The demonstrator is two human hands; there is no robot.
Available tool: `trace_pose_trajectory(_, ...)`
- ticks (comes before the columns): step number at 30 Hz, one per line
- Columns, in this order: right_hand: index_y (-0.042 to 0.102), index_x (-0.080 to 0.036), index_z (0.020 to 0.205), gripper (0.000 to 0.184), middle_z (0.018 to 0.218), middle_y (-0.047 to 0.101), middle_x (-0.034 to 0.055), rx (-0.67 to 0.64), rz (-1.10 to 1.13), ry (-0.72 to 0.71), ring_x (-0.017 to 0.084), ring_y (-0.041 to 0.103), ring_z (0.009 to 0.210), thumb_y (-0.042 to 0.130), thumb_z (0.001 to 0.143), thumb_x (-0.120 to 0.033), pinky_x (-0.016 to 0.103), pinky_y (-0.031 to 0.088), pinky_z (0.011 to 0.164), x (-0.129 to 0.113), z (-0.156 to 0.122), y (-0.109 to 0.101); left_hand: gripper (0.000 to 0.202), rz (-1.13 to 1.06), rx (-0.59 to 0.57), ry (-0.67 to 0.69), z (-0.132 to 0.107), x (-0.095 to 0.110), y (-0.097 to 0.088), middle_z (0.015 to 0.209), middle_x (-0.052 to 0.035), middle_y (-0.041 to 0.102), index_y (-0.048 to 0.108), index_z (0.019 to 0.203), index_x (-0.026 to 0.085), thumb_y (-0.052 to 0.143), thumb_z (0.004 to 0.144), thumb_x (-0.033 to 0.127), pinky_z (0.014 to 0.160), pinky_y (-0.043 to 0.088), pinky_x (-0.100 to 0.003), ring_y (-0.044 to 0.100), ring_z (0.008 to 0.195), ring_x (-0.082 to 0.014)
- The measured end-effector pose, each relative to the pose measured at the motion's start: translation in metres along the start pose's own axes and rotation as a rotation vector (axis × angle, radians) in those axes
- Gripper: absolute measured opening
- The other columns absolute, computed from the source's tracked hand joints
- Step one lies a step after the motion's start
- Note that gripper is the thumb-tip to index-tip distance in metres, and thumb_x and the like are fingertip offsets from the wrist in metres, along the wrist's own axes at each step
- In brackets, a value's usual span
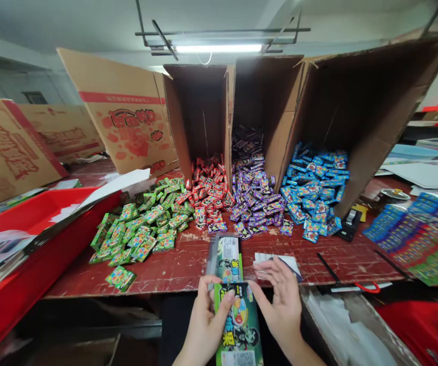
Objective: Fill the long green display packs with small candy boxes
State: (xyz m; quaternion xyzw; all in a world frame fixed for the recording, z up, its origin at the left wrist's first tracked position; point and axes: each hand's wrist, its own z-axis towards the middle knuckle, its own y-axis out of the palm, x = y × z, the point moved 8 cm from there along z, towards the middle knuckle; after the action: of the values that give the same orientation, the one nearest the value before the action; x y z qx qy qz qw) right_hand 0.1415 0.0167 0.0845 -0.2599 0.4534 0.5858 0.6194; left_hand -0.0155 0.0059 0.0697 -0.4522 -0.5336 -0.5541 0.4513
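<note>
My left hand [212, 316] grips a green printed candy packet [240, 323] by its left edge, thumb across its front. At the packet's upper right corner is my right hand [280, 300], fingers apart, its thumb touching or very near the edge. Just beyond, on the table's front edge, lies another green printed packet [229, 256] with a clear plastic sleeve beside it. A white paper slip [276, 260] lies behind my right fingers. Small green boxes [143, 223] are heaped to the left, with one green box [120, 278] apart from the heap near the edge.
Upright cardboard boxes [230, 101] hold spilling piles of red packs [209, 188], purple packs [255, 193] and blue packs [316, 183]. A red bin [70, 249] stands left. Printed sheets [425, 234] and a black device [350, 223] lie right on the worn red table [188, 269].
</note>
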Motion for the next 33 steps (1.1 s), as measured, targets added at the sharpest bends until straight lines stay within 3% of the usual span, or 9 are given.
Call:
trace_pose_trajectory(3,0.036,-0.023,0.123,0.05,0.1,0.06,0.0084,-0.001,-0.062,0.052,0.022,0.059,0.097,0.062,0.08,-0.02,0.039,0.048,0.086,0.009,-0.013,0.002,0.027,-0.024,0.018,-0.006,0.002,-0.011,-0.005,0.072,0.0038,0.062,0.04,0.092,0.025,0.061,0.079,0.037,0.056,0.05,-0.025,0.06,0.06,-0.0143)
trace_pose_trajectory(6,0.038,-0.022,0.121,0.043,0.097,0.063,0.0082,-0.144,0.004,0.19,0.021,0.06,0.095,0.059,0.083,-0.024,0.037,0.05,0.085,0.021,-0.018,0.018,0.02,0.025,0.074,0.129,0.005,-0.008,-0.011,0.092,-0.0022,0.064,0.044,0.087,0.023,0.062,0.08,0.031,0.077,0.048,-0.029,0.062,0.088,-0.0181)
trace_pose_trajectory(9,0.038,-0.025,0.12,0.042,0.095,0.061,0.0056,-0.172,0.044,0.194,0.02,0.061,0.093,0.058,0.083,-0.025,0.034,0.05,0.084,0.019,-0.015,0.024,0.018,0.007,0.126,0.26,0.005,0.0,-0.014,0.102,-0.0046,0.062,0.044,0.085,0.023,0.061,0.08,0.025,0.091,0.042,-0.034,0.057,0.102,-0.0197)
trace_pose_trajectory(14,0.029,-0.026,0.13,0.055,0.101,0.061,0.0071,-0.213,0.022,0.171,0.019,0.061,0.091,0.058,0.083,-0.024,0.034,0.05,0.082,0.011,-0.009,0.025,0.022,0.082,0.114,0.19,0.001,0.006,-0.012,0.091,-0.0045,0.065,0.051,0.101,0.022,0.06,0.081,0.026,0.082,0.046,-0.031,0.061,0.089,-0.0198)
trace_pose_trajectory(17,0.03,-0.023,0.128,0.06,0.082,0.065,0.0027,-0.26,0.064,0.278,0.018,0.063,0.082,0.064,0.079,-0.024,0.033,0.05,0.08,0.008,-0.003,0.028,0.014,0.16,0.076,0.15,-0.001,0.015,-0.011,0.091,-0.006,0.066,0.063,0.087,0.019,0.061,0.08,0.03,0.081,0.046,-0.029,0.061,0.089,-0.0205)
trace_pose_trajectory(21,0.031,-0.023,0.127,0.067,0.082,0.068,0.0038,-0.316,0.229,0.475,0.02,0.064,0.08,0.07,0.073,-0.028,0.035,0.049,0.077,0.004,0.006,0.035,0.026,0.003,0.099,0.018,0.003,0.015,-0.015,0.09,-0.0061,0.069,0.061,0.098,0.019,0.065,0.077,0.033,0.075,0.049,-0.028,0.063,0.085,-0.0202)
trace_pose_trajectory(26,0.038,-0.02,0.122,0.065,0.082,0.071,0.0055,-0.343,0.282,0.639,0.02,0.065,0.079,0.075,0.069,-0.029,0.034,0.047,0.078,0.016,0.012,0.029,0.022,0.15,0.062,0.043,0.007,0.015,-0.009,0.072,-0.0029,0.066,0.064,0.081,0.016,0.058,0.082,0.037,0.062,0.047,-0.023,0.06,0.067,-0.0166)
trace_pose_trajectory(30,0.043,-0.018,0.119,0.061,0.082,0.072,0.0063,-0.34,0.28,0.724,0.019,0.064,0.075,0.075,0.069,-0.03,0.028,0.046,0.065,0.03,0.009,0.02,0.023,0.277,0.009,0.097,0.006,0.012,-0.001,0.082,-0.0035,0.067,0.064,0.088,0.019,0.051,0.086,0.037,0.069,0.046,-0.025,0.06,0.074,-0.0173)
trace_pose_trajectory(33,0.044,-0.019,0.118,0.058,0.085,0.072,0.0066,-0.306,0.294,0.672,0.019,0.064,0.08,0.075,0.07,-0.029,0.03,0.047,0.074,0.026,0.011,0.016,0.024,0.218,0.003,0.024,0.01,0.005,0.0,0.08,-0.0027,0.066,0.061,0.093,0.019,0.053,0.085,0.04,0.063,0.045,-0.023,0.058,0.07,-0.0156)
